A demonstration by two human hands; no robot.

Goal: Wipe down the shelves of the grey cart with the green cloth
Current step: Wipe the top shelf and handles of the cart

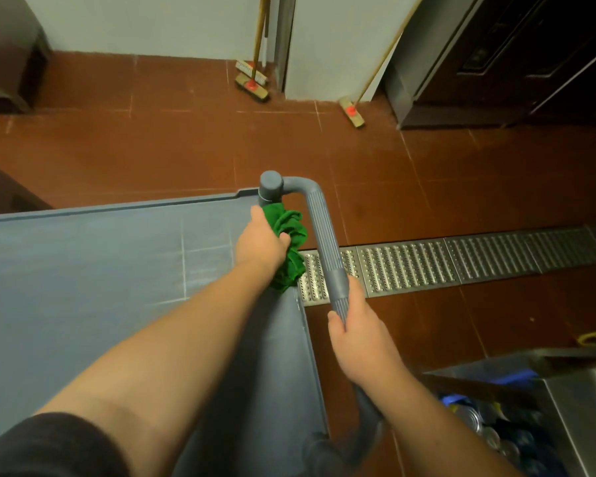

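Observation:
The grey cart's top shelf (pixel 83 270) fills the lower left, with a raised rim along its far and right edges. Its grey ribbed handle (pixel 319 222) arches over the right end, rising from a corner post (pixel 270 189). My left hand (pixel 260 241) is shut on the bunched green cloth (pixel 291 249), pressing it at the shelf's far right corner, right under the post. My right hand (pixel 362 335) grips the lower stretch of the handle. The cart's lower shelves are hidden.
Red floor tiles surround the cart. A metal drain grate (pixel 461 259) runs across the floor on the right. Two brooms (pixel 252 82) lean on the far wall and a third (pixel 353 111) stands near a dark door. A steel bin (pixel 537 407) with cans sits at lower right.

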